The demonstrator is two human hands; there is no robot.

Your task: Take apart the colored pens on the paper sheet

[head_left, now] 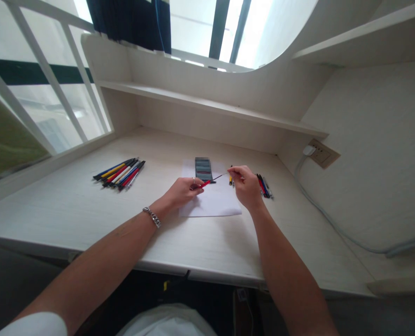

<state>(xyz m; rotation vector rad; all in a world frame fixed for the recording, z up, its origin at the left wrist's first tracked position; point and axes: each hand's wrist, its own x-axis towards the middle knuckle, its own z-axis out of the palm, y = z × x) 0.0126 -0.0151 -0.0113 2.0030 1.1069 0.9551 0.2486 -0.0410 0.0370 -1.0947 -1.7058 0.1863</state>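
Note:
My left hand is closed on a red pen barrel, held above a white sheet of paper. My right hand pinches the far end of a thin dark refill that runs out of the barrel toward it. A small yellow and black piece shows just left of my right fingers. A metal bracelet sits on my left wrist and a ring on one finger.
A bundle of several coloured pens lies at the left of the white desk. A few pens lie right of my right hand. A dark phone rests on the paper's far edge. A wall socket with a cable is at the right.

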